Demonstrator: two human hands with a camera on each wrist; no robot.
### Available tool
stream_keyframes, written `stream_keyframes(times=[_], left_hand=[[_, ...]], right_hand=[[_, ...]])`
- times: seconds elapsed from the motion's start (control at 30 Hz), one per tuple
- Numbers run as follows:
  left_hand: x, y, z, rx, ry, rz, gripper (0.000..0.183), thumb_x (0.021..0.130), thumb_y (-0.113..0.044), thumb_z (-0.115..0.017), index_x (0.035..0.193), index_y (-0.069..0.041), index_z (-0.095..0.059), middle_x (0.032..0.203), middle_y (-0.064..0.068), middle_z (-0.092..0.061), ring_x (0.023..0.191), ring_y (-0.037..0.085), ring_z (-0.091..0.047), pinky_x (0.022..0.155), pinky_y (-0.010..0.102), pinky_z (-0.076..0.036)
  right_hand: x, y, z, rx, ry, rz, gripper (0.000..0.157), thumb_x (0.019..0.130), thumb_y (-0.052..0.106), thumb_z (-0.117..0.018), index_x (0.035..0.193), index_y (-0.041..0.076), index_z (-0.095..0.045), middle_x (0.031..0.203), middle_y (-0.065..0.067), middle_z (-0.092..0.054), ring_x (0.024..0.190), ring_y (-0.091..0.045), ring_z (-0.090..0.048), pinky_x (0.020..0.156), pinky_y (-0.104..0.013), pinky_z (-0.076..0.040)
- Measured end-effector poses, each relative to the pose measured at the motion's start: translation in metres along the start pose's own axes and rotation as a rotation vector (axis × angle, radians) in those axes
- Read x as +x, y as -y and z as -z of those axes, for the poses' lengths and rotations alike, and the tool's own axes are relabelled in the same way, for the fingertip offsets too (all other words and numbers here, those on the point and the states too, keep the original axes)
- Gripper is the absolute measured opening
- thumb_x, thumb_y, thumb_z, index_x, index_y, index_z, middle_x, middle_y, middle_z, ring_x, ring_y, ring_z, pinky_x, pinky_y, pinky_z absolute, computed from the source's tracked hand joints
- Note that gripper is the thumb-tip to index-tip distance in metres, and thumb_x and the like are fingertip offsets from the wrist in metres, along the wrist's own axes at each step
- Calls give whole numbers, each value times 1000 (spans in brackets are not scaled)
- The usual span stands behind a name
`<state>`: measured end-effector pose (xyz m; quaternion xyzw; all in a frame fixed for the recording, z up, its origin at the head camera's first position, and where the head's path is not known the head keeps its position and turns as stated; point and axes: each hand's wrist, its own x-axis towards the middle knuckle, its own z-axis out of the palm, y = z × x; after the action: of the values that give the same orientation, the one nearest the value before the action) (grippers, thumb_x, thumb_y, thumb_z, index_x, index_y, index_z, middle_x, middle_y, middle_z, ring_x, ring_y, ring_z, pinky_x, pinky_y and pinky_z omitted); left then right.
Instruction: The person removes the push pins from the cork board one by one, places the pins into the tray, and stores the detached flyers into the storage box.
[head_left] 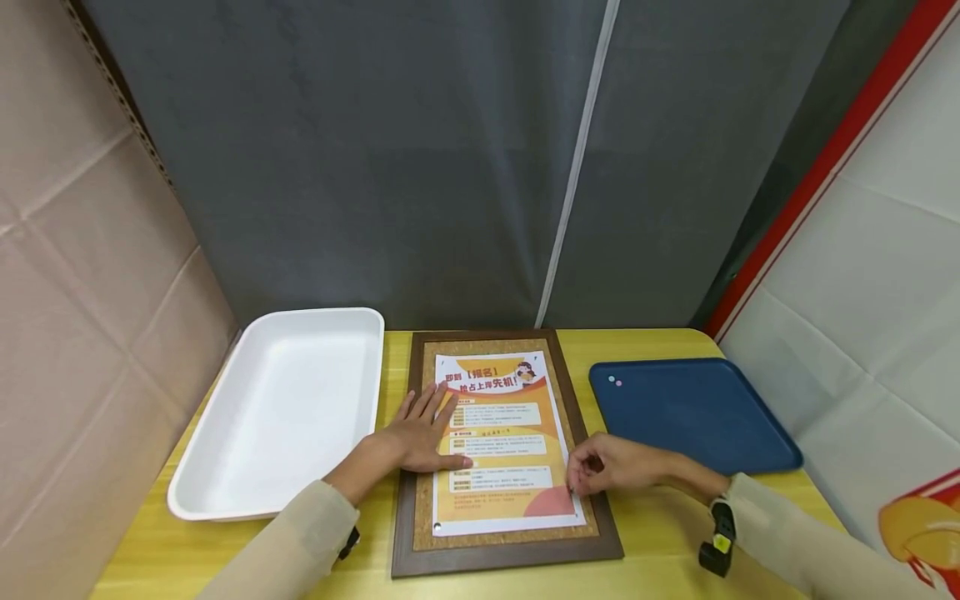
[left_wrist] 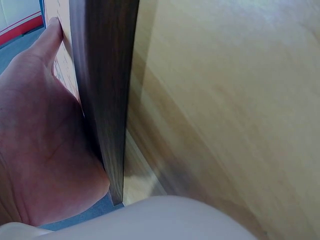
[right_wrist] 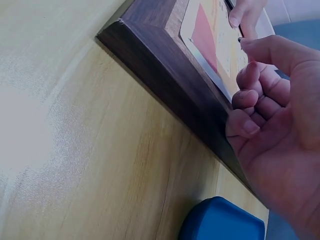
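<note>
An orange and white poster [head_left: 498, 492] lies on a cork board [head_left: 517, 540] with a dark wooden frame [head_left: 510, 562]. My left hand [head_left: 420, 437] rests on the poster's left side with fingers spread, its heel over the frame. Over the poster's lower right edge, my right hand [head_left: 618, 463] pinches a small push pin [right_wrist: 240, 39] between thumb and index finger; only a dark bit of it shows. The other right fingers are curled in. A round pin head [head_left: 437, 527] sits at the poster's lower left corner. Small dark marks show at both upper corners.
A blue tray [head_left: 697, 417] on the right holds two small round pins [head_left: 615, 381], one whitish and one pink. To the left stands a deep white tray [head_left: 300, 400]. Everything sits on a yellow wooden table [head_left: 660, 542], with a grey curtain [head_left: 412, 167] behind.
</note>
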<state>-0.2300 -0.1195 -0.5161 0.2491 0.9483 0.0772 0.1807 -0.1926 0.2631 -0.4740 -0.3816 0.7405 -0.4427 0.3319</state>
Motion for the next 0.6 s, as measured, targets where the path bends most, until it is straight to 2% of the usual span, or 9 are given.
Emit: stream_keyframes(times=[0.23,0.47,0.6], left_hand=[[-2,-1,2,-13,-11,-7,125,86,-93,-46,172,-16,4,177,10,19,163,31,17,128,59,11],[-12,-12,13,22,5,4,121,90,-88,-47,172,-13,1,177,13,14,164,33,12,130,58,6],[-6,-6,6,-5,-3,-5,125,87,-93,-43,172,-15,6,177,11,19,163,31,17,129,58,10]], right_hand=[[0,-6,4,29,-47,-4,13,103,8,-69,98,-3,-75,92,-25,-72,77,-2,-57,70,-17,-49],[0,-11,8,5,-107,-23,10,102,8,-70,96,4,-76,88,-17,-73,79,-3,-60,72,-19,-52],[1,-10,12,-7,-139,-20,9,102,9,-71,96,5,-76,87,-18,-72,79,-3,-60,72,-20,-53]])
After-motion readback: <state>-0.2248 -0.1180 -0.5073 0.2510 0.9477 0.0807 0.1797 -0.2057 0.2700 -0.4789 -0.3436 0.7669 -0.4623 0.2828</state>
